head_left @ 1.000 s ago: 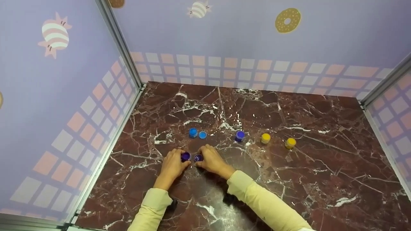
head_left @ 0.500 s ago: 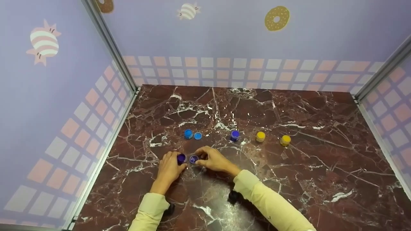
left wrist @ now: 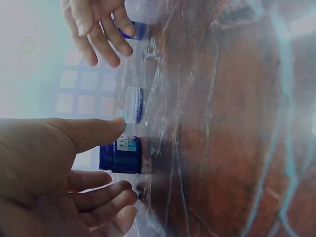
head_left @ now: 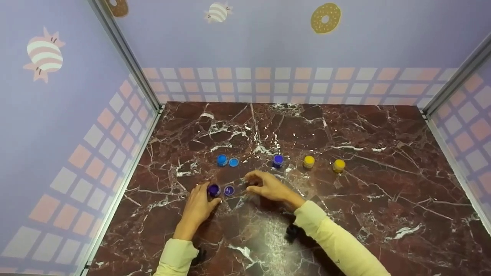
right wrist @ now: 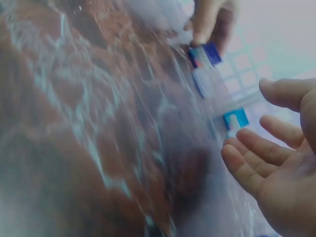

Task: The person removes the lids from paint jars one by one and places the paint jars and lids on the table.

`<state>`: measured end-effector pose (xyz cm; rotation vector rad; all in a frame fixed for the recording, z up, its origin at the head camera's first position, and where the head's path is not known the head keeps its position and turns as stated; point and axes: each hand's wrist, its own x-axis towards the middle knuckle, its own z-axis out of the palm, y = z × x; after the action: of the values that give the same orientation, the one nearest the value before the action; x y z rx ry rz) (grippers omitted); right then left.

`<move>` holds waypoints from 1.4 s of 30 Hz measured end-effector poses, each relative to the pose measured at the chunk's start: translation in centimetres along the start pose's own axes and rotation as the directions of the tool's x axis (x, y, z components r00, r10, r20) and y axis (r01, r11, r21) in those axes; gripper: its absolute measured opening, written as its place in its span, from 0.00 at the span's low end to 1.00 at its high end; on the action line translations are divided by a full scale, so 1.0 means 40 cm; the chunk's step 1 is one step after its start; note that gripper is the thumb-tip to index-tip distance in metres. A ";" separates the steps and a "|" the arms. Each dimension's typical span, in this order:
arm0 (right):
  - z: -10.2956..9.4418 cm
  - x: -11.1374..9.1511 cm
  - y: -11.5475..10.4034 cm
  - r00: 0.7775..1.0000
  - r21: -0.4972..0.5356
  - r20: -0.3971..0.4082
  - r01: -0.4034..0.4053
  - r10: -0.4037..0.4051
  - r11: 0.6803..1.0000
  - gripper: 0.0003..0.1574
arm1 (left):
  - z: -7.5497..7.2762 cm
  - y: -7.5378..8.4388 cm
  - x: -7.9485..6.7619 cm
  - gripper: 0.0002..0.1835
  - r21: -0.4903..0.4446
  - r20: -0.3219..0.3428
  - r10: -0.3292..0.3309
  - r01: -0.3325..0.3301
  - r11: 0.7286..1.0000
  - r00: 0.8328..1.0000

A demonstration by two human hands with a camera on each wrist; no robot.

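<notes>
a person's hands flank a purple jar and a round purple lid on a marbled, dark red table. the jar stands upright and uncovered within the curve of the left hand; the lid lies flat just to its right, well nearer the left thumb than the right hand. that right hand is off to the lid's right, fingers loosely spread and holding nothing, with bare table between. being round, the lid shows no long axis; the jar's runs straight up. whether the left fingers grip the jar or merely surround it cannot be told, as their contact is partly hidden. a blue jar and blue lid sit farther back. the jar labels are too blurred to read, and both sleeves are cut off at the bottom edge.
</notes>
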<state>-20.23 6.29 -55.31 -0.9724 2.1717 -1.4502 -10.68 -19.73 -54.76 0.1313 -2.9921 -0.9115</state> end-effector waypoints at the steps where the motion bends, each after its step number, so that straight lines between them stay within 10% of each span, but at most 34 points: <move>1: -0.010 -0.006 0.001 1.000 0.003 -0.012 0.007 -0.006 1.000 0.27 | -0.001 0.000 -0.003 0.36 -0.001 0.001 -0.006 0.006 1.000 1.000; 14: -0.117 -0.054 0.003 0.985 -0.074 -0.171 -0.007 -0.006 0.997 0.25 | -0.018 0.058 -0.035 0.33 -0.028 -0.138 0.066 -0.071 0.997 0.988; 25: -0.157 -0.054 0.012 0.932 -0.216 -0.356 -0.005 -0.074 0.976 0.18 | 0.007 0.153 -0.017 0.29 -0.020 -0.248 0.191 -0.202 0.979 0.950; 42: -0.199 -0.061 0.032 0.917 -0.409 -0.379 -0.049 -0.121 0.911 0.20 | 0.151 0.303 0.122 0.29 -0.067 -0.077 0.235 -0.240 0.968 0.969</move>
<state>-23.92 13.60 -53.37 -0.9075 2.8604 -1.3190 -16.67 -6.75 -53.08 -0.1897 -2.8249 -0.9682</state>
